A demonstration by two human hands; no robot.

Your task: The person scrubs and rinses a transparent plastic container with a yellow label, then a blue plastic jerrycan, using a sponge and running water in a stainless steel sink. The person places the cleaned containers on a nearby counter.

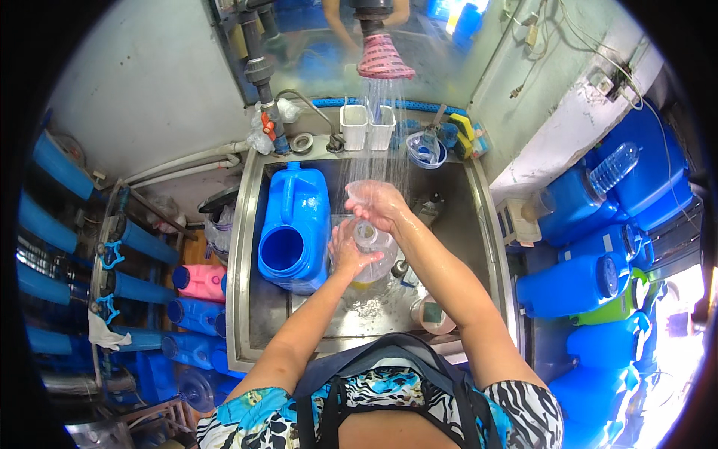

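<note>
Beneath the falling water, my left hand [348, 253] is wrapped around the shoulder of a clear plastic bottle [383, 262], just below its round neck. The bottle stands in the steel sink [359, 318], its mouth facing up. My right hand [380, 203] is curled above the bottle's mouth, wet and right in the stream. Something pale and translucent shows at its fingers, but water and glare blur its kind. To the left of my left hand a large blue jug [297, 217] stands in the sink, its wide mouth uncapped and its handle on top.
A pink-wrapped spout [384, 58] pours water from above. White plastic baskets [354, 127], a blue bowl [427, 151] and yellow sponges [463, 135] line the sink's back ledge. A clear container [434, 314] sits at the sink's near right. Blue jugs [572, 284] crowd the right side.
</note>
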